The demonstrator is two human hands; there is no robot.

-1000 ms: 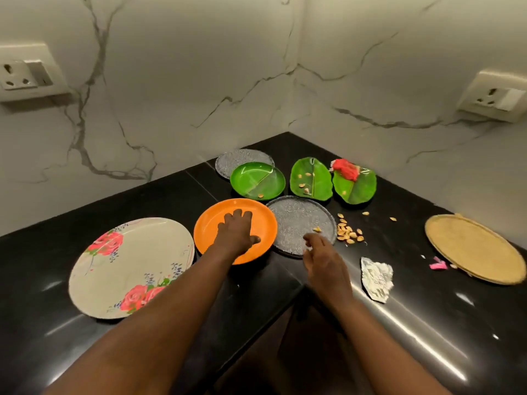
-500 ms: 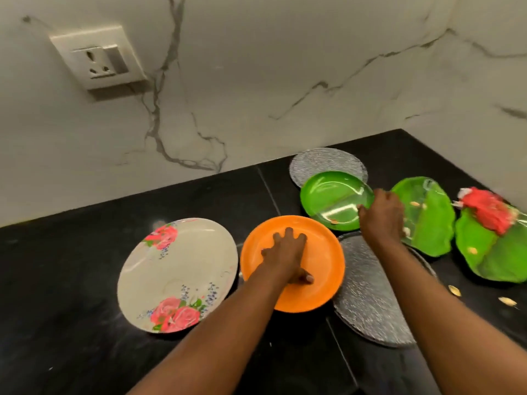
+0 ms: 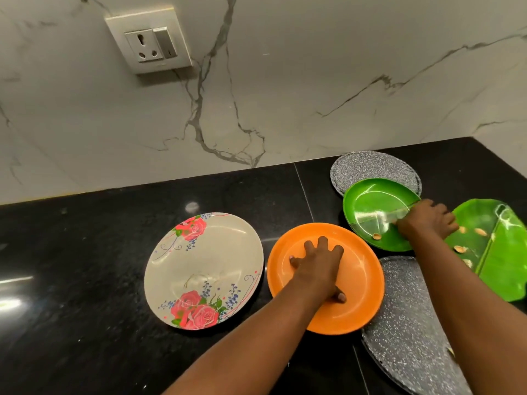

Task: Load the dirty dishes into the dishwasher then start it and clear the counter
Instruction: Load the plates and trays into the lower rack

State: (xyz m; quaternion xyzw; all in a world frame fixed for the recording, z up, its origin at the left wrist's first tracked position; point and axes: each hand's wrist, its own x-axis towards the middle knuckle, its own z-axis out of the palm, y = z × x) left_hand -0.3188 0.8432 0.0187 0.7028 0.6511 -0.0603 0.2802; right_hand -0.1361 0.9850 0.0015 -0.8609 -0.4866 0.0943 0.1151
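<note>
- The orange plate (image 3: 350, 297) is pressed flat by the left hand (image 3: 318, 270), whose fingers are spread and straight on its inside; it is probably being steadied so that other plates can be stacked on it.
- The green plate (image 3: 370, 212) is gripped at its right rim by the right hand (image 3: 426, 219), with the fingers curled round the edge. That side seems raised, so a lift towards the orange plate is judged likely.
- One shell scrap (image 3: 377, 236) is seen lying in the green plate, and it may slide if the plate is tipped.
- Six dishes are counted on the black counter (image 3: 85, 280): one flowered plate (image 3: 202, 269) just beside the orange one, one orange, one green, two speckled grey plates (image 3: 405, 323), and one leaf-shaped green plate (image 3: 502, 252) carrying a few more scraps.
- One grey plate is partly covered by the green plate, the other by the orange plate and the right forearm.
- No dishwasher is in view; loading is judged not yet begun.
- One wall socket (image 3: 148, 41) is mounted above.
</note>
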